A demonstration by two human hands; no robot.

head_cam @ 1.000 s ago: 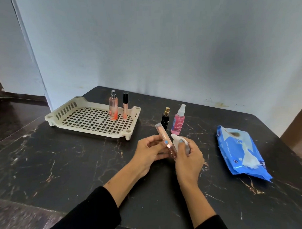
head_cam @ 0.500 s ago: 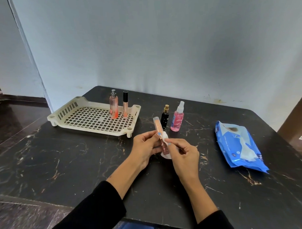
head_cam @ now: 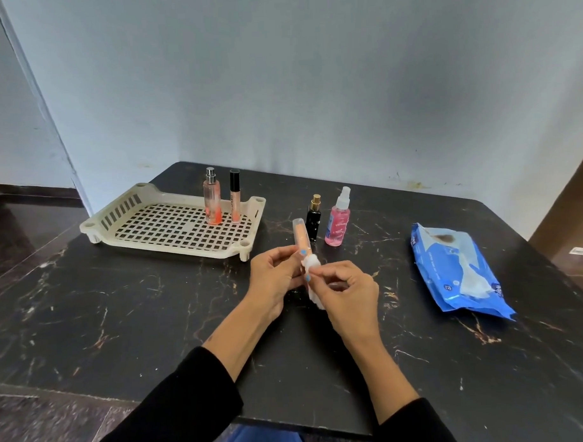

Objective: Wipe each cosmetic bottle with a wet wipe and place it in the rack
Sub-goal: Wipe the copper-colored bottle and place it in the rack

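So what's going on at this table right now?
A person is cleaning cosmetic bottles. The left hand holds a slim peach tube upright, while the right hand pinches a white wet wipe against its lower part. Two bottles, a clear orange-tinted spray bottle and a black-capped tube, already stand in the cream plastic rack. A small black bottle and a pink spray bottle wait on the black marble table, near the blue wipes pack.
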